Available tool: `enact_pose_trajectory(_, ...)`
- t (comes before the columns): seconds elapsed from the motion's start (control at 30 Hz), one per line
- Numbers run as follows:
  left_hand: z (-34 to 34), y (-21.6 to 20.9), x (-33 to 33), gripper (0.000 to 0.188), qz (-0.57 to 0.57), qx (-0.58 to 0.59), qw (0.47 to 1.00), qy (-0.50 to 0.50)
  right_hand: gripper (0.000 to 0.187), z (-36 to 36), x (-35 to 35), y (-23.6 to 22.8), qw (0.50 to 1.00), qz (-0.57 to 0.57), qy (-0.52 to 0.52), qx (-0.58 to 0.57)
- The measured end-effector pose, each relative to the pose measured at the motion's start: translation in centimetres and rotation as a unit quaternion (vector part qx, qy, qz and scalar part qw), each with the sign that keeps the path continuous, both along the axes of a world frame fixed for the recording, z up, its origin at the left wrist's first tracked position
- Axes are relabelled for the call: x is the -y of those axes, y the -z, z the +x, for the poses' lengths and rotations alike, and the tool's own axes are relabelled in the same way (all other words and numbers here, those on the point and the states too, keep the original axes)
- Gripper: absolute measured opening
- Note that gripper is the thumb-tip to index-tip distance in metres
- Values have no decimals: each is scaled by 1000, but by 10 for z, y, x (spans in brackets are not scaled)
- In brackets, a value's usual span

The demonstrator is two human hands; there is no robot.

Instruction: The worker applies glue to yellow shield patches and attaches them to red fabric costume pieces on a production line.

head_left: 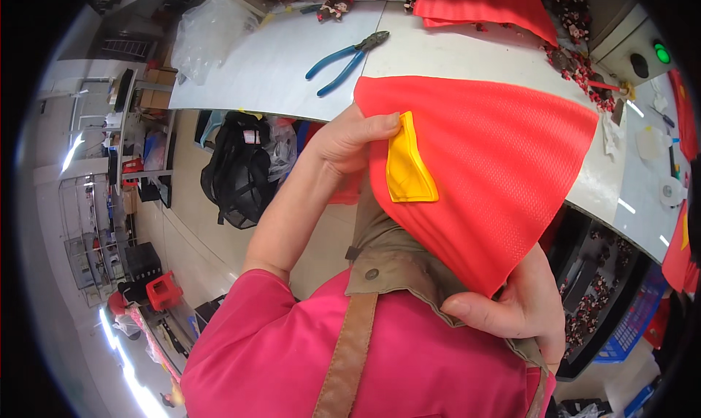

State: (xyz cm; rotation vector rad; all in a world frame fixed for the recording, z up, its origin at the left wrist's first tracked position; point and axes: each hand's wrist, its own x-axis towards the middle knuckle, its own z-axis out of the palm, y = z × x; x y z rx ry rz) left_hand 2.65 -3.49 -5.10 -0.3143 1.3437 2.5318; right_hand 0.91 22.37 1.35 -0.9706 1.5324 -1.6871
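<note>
Between my two hands is a red textured sheet (489,155), soft and bent, with a yellow four-sided patch (410,171) near its left edge. My left hand (352,139) grips that edge, its thumb on top at the upper corner of the patch and its fingers hidden behind. Down at the sheet's lower right corner, my right hand (522,308) is closed on it from below, thumb toward me. The sheet slopes from the table edge down toward my apron (409,265). Blue-handled pliers (347,62) lie with handles apart on the table, beyond my left hand.
More red sheets (485,13) are stacked at the far side of the white table (255,71). Small dark, red and pink pieces (573,64) lie around them. A machine with a lit green button (661,52) stands far right. A black backpack (237,170) hangs below the table.
</note>
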Motion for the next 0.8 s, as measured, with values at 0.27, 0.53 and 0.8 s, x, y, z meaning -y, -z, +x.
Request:
enact_pose_trajectory(0.27,-27,-22,16,60,-153,-36,984,78,77,-3,6,-24,967,-18,53,249)
enact_pose_trajectory(0.53,-36,-26,16,53,-132,-40,986,91,34,-4,12,-16,963,7,113,245)
enact_pose_trajectory(0.8,-32,-22,15,59,-50,-40,993,96,32,3,13,-7,962,-27,118,247)
